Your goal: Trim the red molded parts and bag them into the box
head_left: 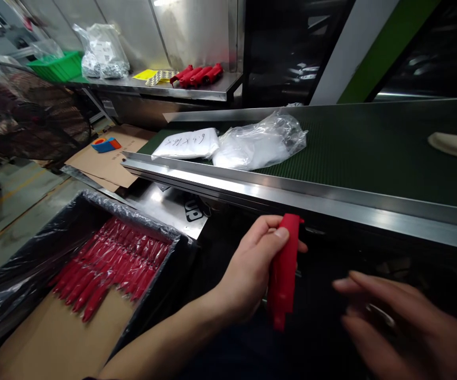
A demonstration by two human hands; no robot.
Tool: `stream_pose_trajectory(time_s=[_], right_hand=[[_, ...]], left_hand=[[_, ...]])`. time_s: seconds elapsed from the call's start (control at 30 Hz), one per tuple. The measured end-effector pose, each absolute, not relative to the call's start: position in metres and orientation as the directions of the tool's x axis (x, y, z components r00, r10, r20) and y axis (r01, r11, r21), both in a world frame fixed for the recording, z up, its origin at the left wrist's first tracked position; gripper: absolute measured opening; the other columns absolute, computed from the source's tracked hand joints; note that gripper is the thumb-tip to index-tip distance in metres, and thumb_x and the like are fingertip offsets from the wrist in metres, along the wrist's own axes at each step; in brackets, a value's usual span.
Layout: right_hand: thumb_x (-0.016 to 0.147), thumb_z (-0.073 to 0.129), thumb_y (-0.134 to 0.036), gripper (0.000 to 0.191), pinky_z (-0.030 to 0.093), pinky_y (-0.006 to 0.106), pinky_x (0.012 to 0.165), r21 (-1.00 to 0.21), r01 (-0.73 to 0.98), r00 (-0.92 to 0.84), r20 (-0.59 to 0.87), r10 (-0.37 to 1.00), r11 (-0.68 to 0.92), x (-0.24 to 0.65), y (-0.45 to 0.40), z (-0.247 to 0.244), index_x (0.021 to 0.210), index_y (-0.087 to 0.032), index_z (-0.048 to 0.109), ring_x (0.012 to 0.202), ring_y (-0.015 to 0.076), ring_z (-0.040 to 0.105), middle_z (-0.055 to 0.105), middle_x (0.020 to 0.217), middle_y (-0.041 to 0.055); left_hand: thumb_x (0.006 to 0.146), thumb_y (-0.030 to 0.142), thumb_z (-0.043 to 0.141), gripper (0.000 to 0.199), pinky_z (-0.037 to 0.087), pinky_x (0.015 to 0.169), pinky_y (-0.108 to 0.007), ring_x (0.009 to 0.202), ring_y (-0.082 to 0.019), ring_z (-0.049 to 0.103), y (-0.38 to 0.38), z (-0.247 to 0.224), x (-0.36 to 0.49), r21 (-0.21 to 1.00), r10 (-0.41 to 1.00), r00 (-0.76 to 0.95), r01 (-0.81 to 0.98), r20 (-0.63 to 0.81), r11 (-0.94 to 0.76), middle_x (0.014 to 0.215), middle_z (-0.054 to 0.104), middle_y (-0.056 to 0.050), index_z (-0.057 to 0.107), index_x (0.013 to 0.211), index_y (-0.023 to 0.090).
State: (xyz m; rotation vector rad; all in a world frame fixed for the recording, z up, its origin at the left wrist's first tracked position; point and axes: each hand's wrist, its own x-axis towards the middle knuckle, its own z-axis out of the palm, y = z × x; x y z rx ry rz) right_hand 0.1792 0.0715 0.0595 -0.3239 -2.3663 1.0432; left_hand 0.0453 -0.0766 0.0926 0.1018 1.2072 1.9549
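My left hand [254, 261] is closed around a long red plastic housing [286, 269], thumb on its face. The housing stands nearly upright in front of the conveyor's metal edge. To its right, apart from it, my right hand [406, 322] is smeared by motion. Its thumb and forefinger point toward the housing with a gap between their tips. A thin, shiny curved thing [382, 315] shows among those fingers; whether it is held or worn cannot be made out.
A box lined with black plastic [133, 203] holds rows of bagged red parts [109, 258] at lower left. The green conveyor belt [355, 158] carries white plastic bags [248, 148]. Behind, a metal shelf [208, 94] bears red housings [198, 75]. Orange-and-blue tape [106, 145] lies on cardboard.
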Motion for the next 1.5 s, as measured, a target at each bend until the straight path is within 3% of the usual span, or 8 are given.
stream_pose_trajectory(time_s=[0.17, 0.53, 0.67, 0.77, 0.87, 1.03, 1.2, 1.5], right_hand=[[0.083, 0.069, -0.044, 0.053, 0.056, 0.014, 0.065, -0.829, 0.066, -0.855, 0.240, 0.460, 0.555, 0.154, 0.054, 0.080, 0.131, -0.032, 0.054, 0.077, 0.0095, 0.067, 0.067, 0.093, -0.0029], [0.088, 0.065, -0.028, 0.008, 0.052, 0.015, 0.061, -0.868, -0.077, -0.919, 0.253, 0.304, 0.491, 0.144, 0.080, 0.081, 0.095, -0.025, 0.067, 0.076, 0.0103, 0.064, 0.068, 0.089, -0.0009], [0.089, 0.062, -0.041, 0.026, 0.047, 0.017, 0.048, -0.955, 0.099, -0.910, 0.027, 0.414, 0.281, 0.139, 0.077, 0.077, 0.080, -0.018, 0.065, 0.056, 0.0095, 0.056, 0.060, 0.065, 0.0002], [0.089, 0.060, -0.048, 0.032, 0.047, 0.018, 0.046, -0.978, 0.158, -0.878, -0.075, 0.473, 0.139, 0.136, 0.081, 0.074, 0.100, -0.018, 0.063, 0.052, 0.0092, 0.055, 0.063, 0.069, 0.0003], [0.089, 0.062, -0.043, 0.041, 0.054, 0.019, 0.065, -0.900, 0.132, -0.868, 0.098, 0.487, 0.416, 0.139, 0.084, 0.073, 0.125, -0.025, 0.055, 0.076, 0.0106, 0.066, 0.068, 0.098, 0.0019], [0.091, 0.055, -0.012, 0.037, 0.049, 0.028, 0.088, -0.540, -0.161, -0.870, 0.474, 0.140, 0.827, 0.151, 0.076, 0.082, 0.126, -0.023, 0.060, 0.106, 0.0148, 0.060, 0.062, 0.116, 0.0046], [0.083, 0.060, -0.002, 0.049, 0.046, 0.038, 0.087, -0.311, -0.185, -0.812, 0.582, 0.033, 0.932, 0.153, 0.072, 0.084, 0.129, -0.019, 0.060, 0.103, 0.0211, 0.059, 0.063, 0.116, 0.0090], [0.082, 0.061, -0.002, 0.049, 0.046, 0.040, 0.084, -0.261, -0.209, -0.817, 0.577, -0.022, 0.943, 0.153, 0.077, 0.080, 0.130, -0.016, 0.060, 0.100, 0.0222, 0.058, 0.063, 0.115, 0.0106]], left_hand=[[0.093, 0.036, 0.058, 0.031, 0.043, 0.076, -0.019, 0.089, -0.009, 0.053, -0.088, 0.093, 0.063, 0.845, 0.761, -0.585, -0.526, -0.280, -0.094, 0.104, 0.059, 0.000, 0.052, 0.122, 0.029], [0.088, 0.035, 0.066, 0.059, 0.044, 0.072, -0.023, 0.086, -0.012, 0.052, -0.095, 0.097, 0.066, 0.927, 0.836, -0.474, -0.362, -0.277, 0.101, 0.113, 0.052, -0.004, 0.034, 0.138, 0.036], [0.086, 0.033, 0.067, 0.041, 0.044, 0.062, -0.020, 0.071, -0.008, 0.049, -0.090, 0.090, 0.069, 0.925, 0.814, -0.480, -0.339, -0.329, 0.174, 0.100, 0.057, -0.001, 0.050, 0.123, 0.028], [0.088, 0.032, 0.062, 0.031, 0.043, 0.051, -0.017, 0.063, -0.006, 0.054, -0.089, 0.088, 0.068, 0.858, 0.822, -0.444, -0.504, -0.357, 0.100, 0.113, 0.060, -0.006, 0.048, 0.115, 0.023], [0.087, 0.030, 0.064, 0.033, 0.046, 0.047, -0.016, 0.061, -0.008, 0.059, -0.090, 0.088, 0.064, 0.809, 0.821, -0.465, -0.588, -0.333, -0.005, 0.113, 0.061, -0.009, 0.045, 0.113, 0.021], [0.085, 0.031, 0.066, 0.037, 0.047, 0.047, -0.017, 0.060, -0.009, 0.060, -0.090, 0.086, 0.061, 0.792, 0.794, -0.522, -0.604, -0.311, -0.087, 0.108, 0.062, -0.008, 0.045, 0.114, 0.022], [0.084, 0.031, 0.067, 0.038, 0.046, 0.047, -0.017, 0.061, -0.009, 0.060, -0.088, 0.089, 0.062, 0.798, 0.773, -0.550, -0.595, -0.317, -0.096, 0.112, 0.061, -0.010, 0.046, 0.115, 0.022], [0.085, 0.026, 0.065, 0.034, 0.046, 0.045, -0.014, 0.058, -0.006, 0.058, -0.088, 0.096, 0.062, 0.777, 0.772, -0.544, -0.620, -0.330, -0.105, 0.115, 0.060, -0.010, 0.047, 0.113, 0.021]])
